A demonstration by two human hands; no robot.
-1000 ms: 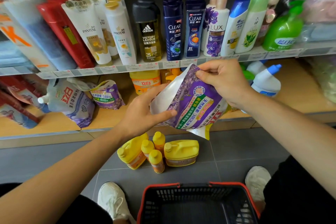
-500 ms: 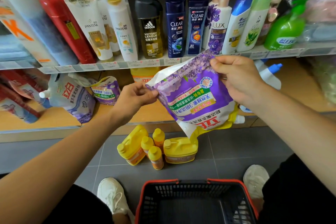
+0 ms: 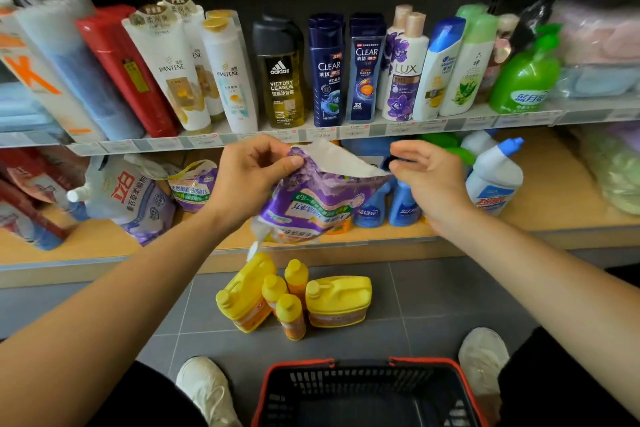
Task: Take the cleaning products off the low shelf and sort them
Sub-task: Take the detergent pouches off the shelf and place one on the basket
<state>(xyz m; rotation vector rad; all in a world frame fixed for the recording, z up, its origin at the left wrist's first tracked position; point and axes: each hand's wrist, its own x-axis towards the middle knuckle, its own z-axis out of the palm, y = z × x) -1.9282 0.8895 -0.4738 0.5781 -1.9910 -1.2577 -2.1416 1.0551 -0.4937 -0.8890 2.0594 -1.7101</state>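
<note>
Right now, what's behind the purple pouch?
Two blue bottles stand on the low shelf behind the pouch, partly covered. An orange pack peeks out below. Anything else behind the pouch, which the left hand pinches, is hidden.

Single head-worn view — wide-angle, faces forward and down, close to low shelf (image 3: 86,248); upper shelf (image 3: 381,130) fills top, floor (image 3: 450,295) and basket (image 3: 363,362) at bottom edge.
</note>
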